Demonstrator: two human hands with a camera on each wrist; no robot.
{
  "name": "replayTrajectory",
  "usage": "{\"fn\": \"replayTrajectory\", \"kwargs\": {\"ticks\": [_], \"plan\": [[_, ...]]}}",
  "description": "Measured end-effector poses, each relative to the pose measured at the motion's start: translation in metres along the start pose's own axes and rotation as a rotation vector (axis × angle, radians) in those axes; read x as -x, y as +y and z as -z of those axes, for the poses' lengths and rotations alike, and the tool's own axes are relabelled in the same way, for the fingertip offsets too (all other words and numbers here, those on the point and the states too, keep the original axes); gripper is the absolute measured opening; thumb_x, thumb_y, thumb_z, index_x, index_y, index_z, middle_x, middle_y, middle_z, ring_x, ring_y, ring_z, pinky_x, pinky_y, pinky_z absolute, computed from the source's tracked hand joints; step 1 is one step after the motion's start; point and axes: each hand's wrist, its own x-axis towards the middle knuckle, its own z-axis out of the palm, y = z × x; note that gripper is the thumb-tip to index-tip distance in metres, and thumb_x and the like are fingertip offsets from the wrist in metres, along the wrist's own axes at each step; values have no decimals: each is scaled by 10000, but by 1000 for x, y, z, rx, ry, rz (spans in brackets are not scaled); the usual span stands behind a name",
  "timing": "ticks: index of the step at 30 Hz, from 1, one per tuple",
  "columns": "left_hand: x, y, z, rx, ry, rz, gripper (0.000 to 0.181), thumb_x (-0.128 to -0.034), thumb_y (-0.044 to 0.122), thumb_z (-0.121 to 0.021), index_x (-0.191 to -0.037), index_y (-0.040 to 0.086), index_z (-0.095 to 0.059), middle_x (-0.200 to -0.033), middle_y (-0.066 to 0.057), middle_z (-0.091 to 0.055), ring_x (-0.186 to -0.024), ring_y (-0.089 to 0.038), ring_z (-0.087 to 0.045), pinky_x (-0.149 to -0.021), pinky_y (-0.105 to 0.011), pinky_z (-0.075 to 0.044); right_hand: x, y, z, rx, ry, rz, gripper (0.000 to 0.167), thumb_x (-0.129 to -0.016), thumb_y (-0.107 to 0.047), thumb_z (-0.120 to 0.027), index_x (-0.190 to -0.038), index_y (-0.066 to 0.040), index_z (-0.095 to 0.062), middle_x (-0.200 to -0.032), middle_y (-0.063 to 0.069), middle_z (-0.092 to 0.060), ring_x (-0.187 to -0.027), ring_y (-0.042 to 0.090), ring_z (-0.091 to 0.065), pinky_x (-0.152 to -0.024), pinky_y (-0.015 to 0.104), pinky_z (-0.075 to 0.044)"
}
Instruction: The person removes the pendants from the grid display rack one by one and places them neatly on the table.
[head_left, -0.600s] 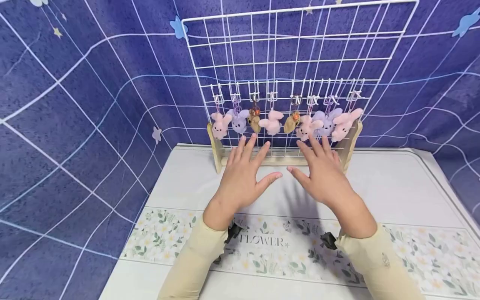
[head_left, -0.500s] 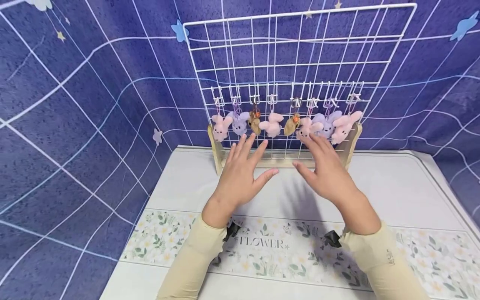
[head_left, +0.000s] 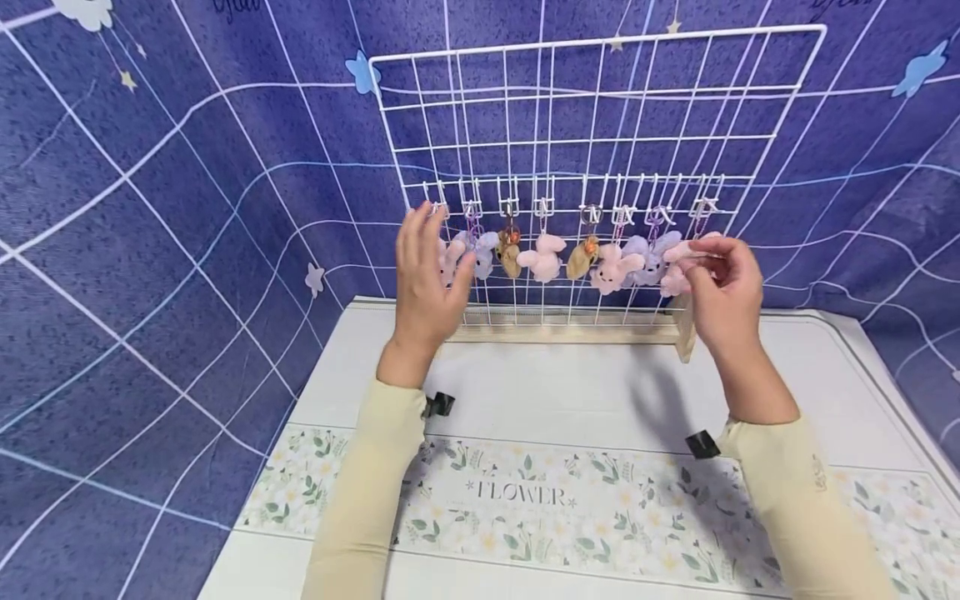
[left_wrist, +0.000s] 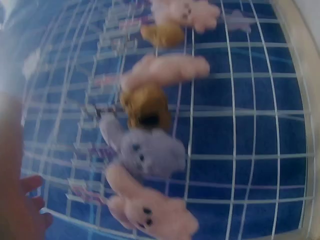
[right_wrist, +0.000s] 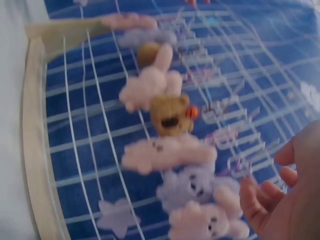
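Note:
Several plush keychains hang in a row from hooks on a white wire rack (head_left: 570,150). My left hand (head_left: 426,283) is raised with fingers spread in front of the leftmost pink bunny (head_left: 450,265), partly covering it; a lilac bunny (head_left: 482,257) hangs beside it. At the other end, my right hand (head_left: 726,292) has bent fingers in front of the rightmost pink bunny (head_left: 675,279). In the right wrist view, its thumb and fingers (right_wrist: 255,202) are apart, close to that bunny's ears; whether they touch is unclear. Another lilac bunny (head_left: 651,260) hangs next to it.
Between them hang two brown bears (head_left: 507,254) and two more pink bunnies (head_left: 545,258). A wooden base (head_left: 562,335) holds the rack upright on the white tabletop (head_left: 540,383), which has a flowered band. Blue patterned cloth (head_left: 187,250) surrounds the table.
Both hands have moved apart, from below the middle keychains to opposite ends of the row. The left hand has risen, and the right hand's fingers have bent more.

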Motion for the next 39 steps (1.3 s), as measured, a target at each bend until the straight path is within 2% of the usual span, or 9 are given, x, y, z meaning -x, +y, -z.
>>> {"fn": "replayTrajectory", "kwargs": {"ticks": [5, 9, 15, 20, 24, 28, 33, 37, 39], "plan": [[-14, -30, 1, 122, 125, 143, 598, -1065, 389, -473, -1531, 21, -406, -1541, -180, -427, -1499, -253, -378, -1295, -414, -275, -19, 11, 10, -126, 9, -104, 316, -960, 55, -521, -1193, -135, -616, -1105, 1, -626, -514, 61, -626, -398, 167, -366], [-21, -53, -1, 255, 116, 277, 549, -1099, 361, -434, -1530, 24, -393, -1461, -221, -499, -1380, -287, -496, -1218, -437, -377, -29, 14, 11, -151, 17, -130, 299, -978, 24, -593, -1226, -141, -614, -1207, -28, -637, -497, 64, -626, -378, 175, -375], [-22, -75, -11, 318, 32, 510, 537, -1143, 422, -315, -1460, 33, -506, -1288, -227, -684, -1213, -332, -632, -1086, -451, -462, -38, 18, 13, -150, -35, -181, 287, -980, -16, -668, -1256, -92, -650, -1081, -50, -733, -465, 88, -649, -349, 200, -370], [-17, -93, -26, 420, -7, 536, 589, -1161, 391, -251, -1346, -26, -624, -1220, -266, -711, -1158, -337, -664, -1056, -397, -484, -39, 20, 15, 12, -89, -210, 345, -988, -136, -727, -1309, -22, -672, -943, -152, -707, -469, 39, -619, -396, 181, -417], [-13, -103, -33, 416, -35, 550, 643, -1163, 411, -231, -1271, -44, -672, -1195, -268, -695, -1078, -297, -635, -1006, -380, -487, -39, 19, 17, 137, -103, -176, 365, -1013, -190, -705, -1300, 36, -687, -844, -244, -692, -514, -2, -567, -485, 150, -473], [-7, -115, -44, 426, -43, 618, 677, -1156, 444, -251, -1199, -66, -694, -1132, -203, -680, -1012, -196, -596, -954, -292, -469, -41, 13, 20, 230, -137, -124, 387, -1049, -263, -654, -1264, 55, -704, -778, -300, -689, -574, -36, -556, -545, 132, -496], [4, -129, -64, 608, 61, 666, 535, -1157, 390, -342, -989, 55, -723, -879, 17, -650, -805, -70, -594, -771, -194, -497, -38, -3, 27, 242, -162, -119, 303, -1049, -273, -654, -1200, -33, -758, -770, -288, -701, -611, -55, -584, -563, 116, -499], [9, -138, -79, 707, 158, 597, 446, -1161, 293, -363, -858, 222, -683, -779, 134, -640, -715, -10, -607, -685, -169, -519, -36, -19, 31, 198, -161, -116, 158, -1032, -261, -683, -1093, -187, -807, -779, -257, -722, -612, -54, -595, -564, 109, -504], [11, -139, -84, 704, 198, 556, 444, -1161, 256, -359, -831, 251, -656, -766, 140, -626, -697, -3, -590, -659, -162, -504, -34, -26, 33, 176, -167, -121, 128, -1021, -264, -700, -1059, -230, -817, -785, -243, -735, -614, -53, -598, -565, 107, -502]]}}
